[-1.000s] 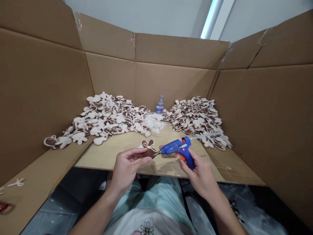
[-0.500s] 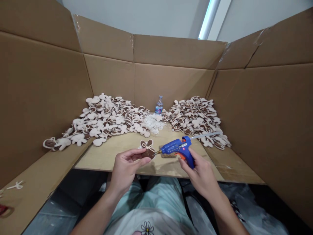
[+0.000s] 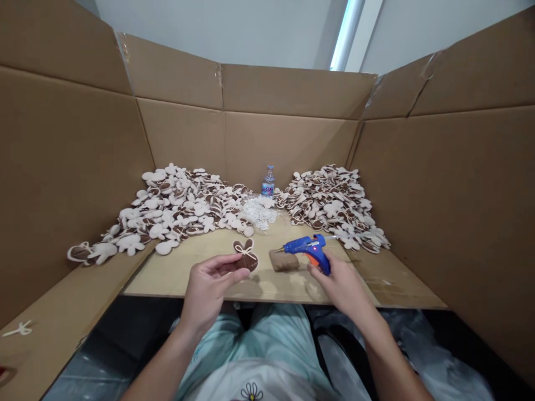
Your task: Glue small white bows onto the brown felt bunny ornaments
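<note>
Between the thumb and fingers of my left hand point(image 3: 213, 281) is a brown felt bunny head point(image 3: 249, 260) with a pale edge and a cream bow across it. My right hand point(image 3: 340, 278) grips a blue glue gun point(image 3: 307, 248) by its handle, a finger near the orange trigger. The gun's brass nozzle points left, apart from the bunny head, and a small light glows on its body. A clear glue stick point(image 3: 338, 237) sticks out behind it. Under the nozzle lies a brown block point(image 3: 284, 262) on the board.
Heaps of felt bunny pieces lie at the left point(image 3: 184, 203) and right point(image 3: 330, 200). Small white pieces point(image 3: 259, 211) and a water bottle point(image 3: 268, 182) stand between them. Cardboard walls point(image 3: 292, 139) enclose the wooden board point(image 3: 167, 273). A loose cream bow point(image 3: 19, 328) lies far left.
The glue gun has drawn back from the bunny head, its nozzle rising over the brown block. My left hand still holds the bunny head. The whole view has shifted slightly.
</note>
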`<state>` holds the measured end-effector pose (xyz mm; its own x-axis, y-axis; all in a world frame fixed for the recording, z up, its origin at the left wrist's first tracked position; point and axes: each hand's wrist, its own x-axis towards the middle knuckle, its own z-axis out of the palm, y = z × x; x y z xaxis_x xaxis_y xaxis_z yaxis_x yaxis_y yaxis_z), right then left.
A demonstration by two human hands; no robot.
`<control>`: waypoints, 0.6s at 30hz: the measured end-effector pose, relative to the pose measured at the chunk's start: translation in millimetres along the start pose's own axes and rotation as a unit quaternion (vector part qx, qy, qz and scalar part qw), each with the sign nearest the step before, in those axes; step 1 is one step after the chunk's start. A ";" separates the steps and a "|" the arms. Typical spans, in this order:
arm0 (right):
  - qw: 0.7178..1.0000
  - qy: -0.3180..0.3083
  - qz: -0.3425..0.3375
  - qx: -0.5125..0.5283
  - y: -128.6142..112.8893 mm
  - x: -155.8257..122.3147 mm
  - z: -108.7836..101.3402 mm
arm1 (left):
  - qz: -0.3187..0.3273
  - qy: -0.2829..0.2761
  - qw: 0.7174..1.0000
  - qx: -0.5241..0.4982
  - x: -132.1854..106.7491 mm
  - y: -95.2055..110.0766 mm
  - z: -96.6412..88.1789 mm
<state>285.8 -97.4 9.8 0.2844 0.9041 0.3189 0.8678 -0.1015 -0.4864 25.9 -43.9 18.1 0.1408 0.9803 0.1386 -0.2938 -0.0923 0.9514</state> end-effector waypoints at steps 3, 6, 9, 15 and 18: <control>0.990 -0.078 0.102 -0.055 17.4 11.4 4.0 | 0.006 0.011 1.000 0.008 3.9 1.6 -2.6; 0.978 -0.108 0.157 -0.084 34.8 18.5 9.2 | 0.016 0.026 0.999 0.019 6.8 3.0 -5.6; 0.974 -0.115 0.169 -0.094 46.3 20.6 13.7 | 0.024 0.038 0.999 0.022 8.7 4.4 -8.5; 0.970 -0.134 0.177 -0.100 52.3 18.7 14.9 | 0.034 0.049 0.998 0.009 13.5 6.7 -13.6; 0.968 -0.134 0.182 -0.112 50.9 17.1 6.3 | 0.035 0.054 0.998 0.004 15.9 8.0 -15.4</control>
<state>332.3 -84.4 -14.6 0.4978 0.8639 -0.0768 0.8055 -0.4933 -0.3282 11.2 -26.4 23.7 0.0174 0.9843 0.1755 -0.2926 -0.1628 0.9423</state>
